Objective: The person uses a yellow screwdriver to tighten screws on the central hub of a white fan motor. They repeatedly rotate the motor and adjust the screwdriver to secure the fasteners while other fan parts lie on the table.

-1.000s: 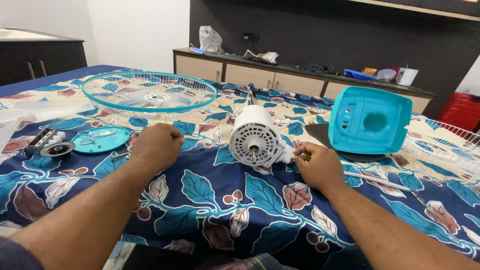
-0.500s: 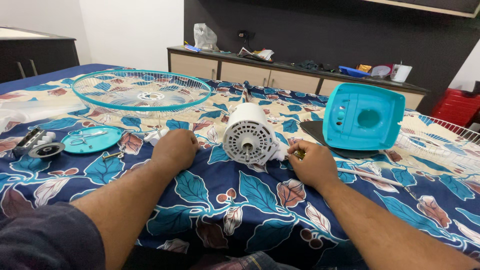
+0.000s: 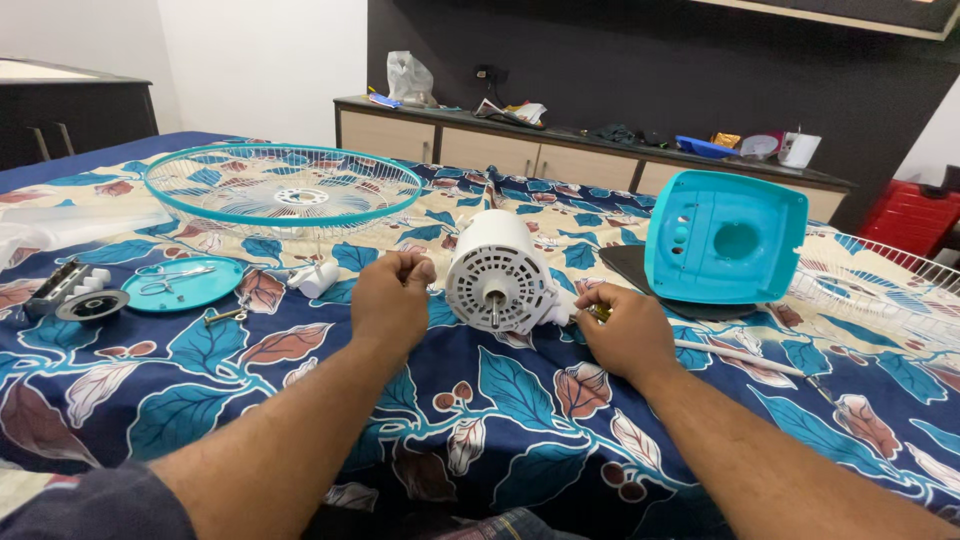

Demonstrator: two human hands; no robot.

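Note:
A white fan motor housing [image 3: 497,271] lies on its side on the leaf-patterned bedsheet [image 3: 300,400], its shaft facing me. My left hand [image 3: 392,298] rests as a closed fist on the sheet just left of the motor; nothing shows in it. My right hand [image 3: 628,332] lies just right of the motor, fingers curled around a small brass-coloured part [image 3: 600,313] at the motor's side. A thin white rod [image 3: 740,355] runs right from that hand.
A turquoise fan base cover [image 3: 725,238] stands to the right. A turquoise wire grille [image 3: 283,189] lies at the back left, a second grille [image 3: 880,285] at the far right. A turquoise disc with scissors [image 3: 180,283], a black ring [image 3: 92,304] and small parts sit left.
My left fist has moved right, closer to the motor. My view has shifted slightly. The right hand stays at the motor's side.

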